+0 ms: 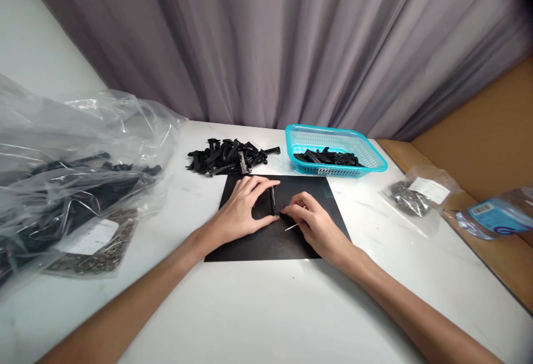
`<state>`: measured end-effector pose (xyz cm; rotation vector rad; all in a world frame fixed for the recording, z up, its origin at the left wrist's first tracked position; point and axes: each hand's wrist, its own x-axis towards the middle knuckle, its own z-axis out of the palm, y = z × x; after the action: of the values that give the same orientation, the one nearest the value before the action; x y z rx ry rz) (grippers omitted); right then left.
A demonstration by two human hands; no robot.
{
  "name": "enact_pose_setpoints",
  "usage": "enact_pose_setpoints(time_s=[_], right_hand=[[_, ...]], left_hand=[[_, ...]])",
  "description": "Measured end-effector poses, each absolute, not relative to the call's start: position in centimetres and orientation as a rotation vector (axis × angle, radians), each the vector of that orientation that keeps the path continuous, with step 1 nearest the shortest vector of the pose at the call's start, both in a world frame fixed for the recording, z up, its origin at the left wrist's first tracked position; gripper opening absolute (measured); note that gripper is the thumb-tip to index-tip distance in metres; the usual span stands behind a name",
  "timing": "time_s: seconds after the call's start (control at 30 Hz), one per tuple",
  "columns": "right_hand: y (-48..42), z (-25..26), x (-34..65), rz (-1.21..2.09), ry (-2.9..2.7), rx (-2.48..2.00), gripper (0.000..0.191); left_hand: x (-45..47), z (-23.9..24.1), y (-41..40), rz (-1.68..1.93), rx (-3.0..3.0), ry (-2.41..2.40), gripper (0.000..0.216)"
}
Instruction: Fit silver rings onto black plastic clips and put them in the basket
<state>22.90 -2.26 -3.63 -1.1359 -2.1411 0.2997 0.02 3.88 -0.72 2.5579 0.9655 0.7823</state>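
Note:
A narrow black plastic part (273,201) stands lengthwise between the thumb and index finger of my left hand (244,208), over a black mat (250,247). Just to its right, my right hand (310,217) is closed, with a thin silvery metal rod (292,226) sticking out from under its fingers. The fingertips of that hand come close to the lower end of the part; whether they pinch something small there, I cannot make out. Beyond the mat lies a heap of similar black plastic parts (227,156).
A turquoise basket (377,158) with black parts stands at the back right. Right of the mat lies a bag of small metal pieces (406,197), near a bottle (491,217) lying on its side. Large clear plastic bags (137,125) fill the left; a grey curtain (250,42) hangs behind.

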Motion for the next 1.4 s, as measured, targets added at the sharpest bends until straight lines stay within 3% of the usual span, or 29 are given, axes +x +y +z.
enact_pose_setpoints(time_s=[0.13, 0.33, 0.9, 1.4], right_hand=[[-2.4, -3.6, 22.6, 0.35, -2.097, -1.087, 0.032], [-2.5, -2.4, 22.2, 0.447, -1.928, -1.181, 0.006], [-2.4, -2.3, 21.2, 0.654, -1.886, -1.151, 0.007], [-2.1, -0.8, 22.4, 0.553, -2.15, -1.226, 0.01]], left_hand=[[0.0, -0.8, 4.0, 0.779, 2.601, 0.952, 0.063], [0.0, -0.5, 3.7, 0.817, 2.667, 0.882, 0.063], [0.2, -0.4, 3.5, 0.834, 2.672, 0.863, 0.06], [0.4, -0.7, 3.7, 0.841, 2.72, 0.885, 0.059]])
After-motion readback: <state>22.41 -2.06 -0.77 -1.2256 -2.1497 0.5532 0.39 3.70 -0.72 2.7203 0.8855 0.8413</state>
